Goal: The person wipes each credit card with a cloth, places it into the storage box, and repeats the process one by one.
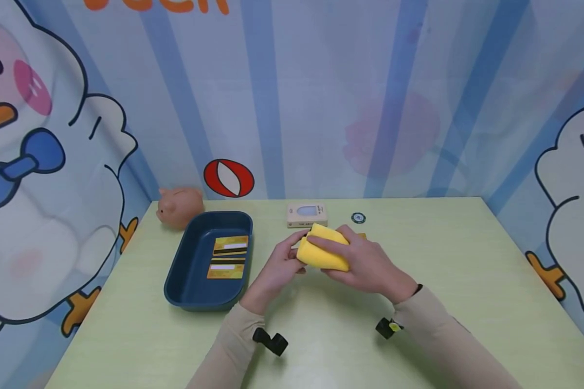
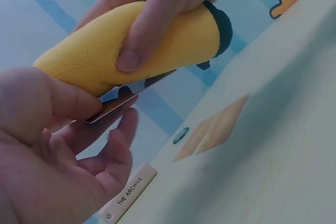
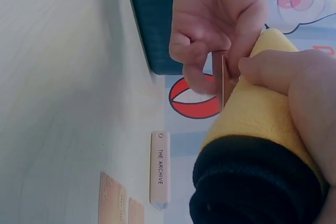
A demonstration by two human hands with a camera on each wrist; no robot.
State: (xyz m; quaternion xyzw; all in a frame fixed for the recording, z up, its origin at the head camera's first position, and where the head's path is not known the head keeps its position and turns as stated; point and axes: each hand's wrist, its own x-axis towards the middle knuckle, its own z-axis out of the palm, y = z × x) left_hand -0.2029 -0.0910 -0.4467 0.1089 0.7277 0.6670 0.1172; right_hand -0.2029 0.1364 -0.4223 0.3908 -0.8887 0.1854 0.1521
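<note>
Above the table, my right hand [image 1: 370,262] grips a bunched yellow cloth [image 1: 327,254]. The cloth has a fuzzy surface and a dark layer showing at one end [image 3: 257,177]. My left hand [image 1: 278,268] is beside it and pinches a thin card [image 2: 118,107] between thumb and fingers, clearest in the left wrist view. The cloth lies over the card's upper face, and part of the card is hidden under it. Two gold cards [image 2: 210,132] lie on the table beyond the hands; in the head view my right hand covers most of them.
Left of the hands stands a dark blue tray [image 1: 187,270] with two gold striped cards [image 1: 226,268] inside. Along the back are a pink piggy bank [image 1: 181,208], a small box [image 1: 307,215] marked THE ARCHIVE, and a round chip [image 1: 358,218]. A printed curtain [image 1: 316,97] hangs behind.
</note>
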